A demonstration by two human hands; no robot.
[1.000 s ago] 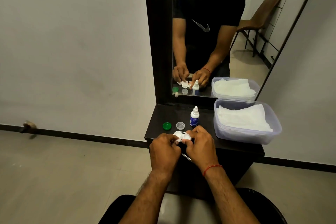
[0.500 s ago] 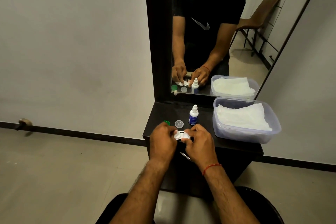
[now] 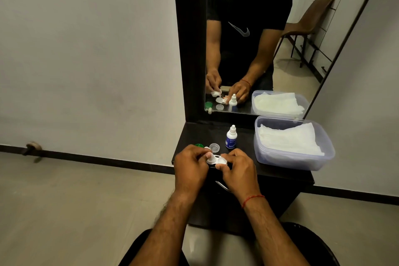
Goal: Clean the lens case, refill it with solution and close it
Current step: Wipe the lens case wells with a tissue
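Nearest the camera, two bare forearms reach up from the bottom edge, a red thread around the right wrist. Just beyond, both hands meet over the front edge of the dark shelf, which serves as the landmark here. The left hand has its fingers curled tight, thumb and fingertips pinching a small white piece that looks like a cap at the left end of the lens case. The right hand is closed on the case's right end, thumb pressed to its front rim. The case is white, with one round well showing between the hands; its underside and outer ends are hidden by fingers, so whether it touches the shelf cannot be told. A thin metal object pokes out below the right hand, mostly covered.

Farther back on the shelf, behind the left hand, a green cap is half hidden by knuckles, with a clear cap just beside it. The solution bottle stands upright behind the case, its label too small to read. At the shelf's right end sits a clear tub holding white folded tissues. Behind the shelf, the mirror repeats the scene, cut off at the top.
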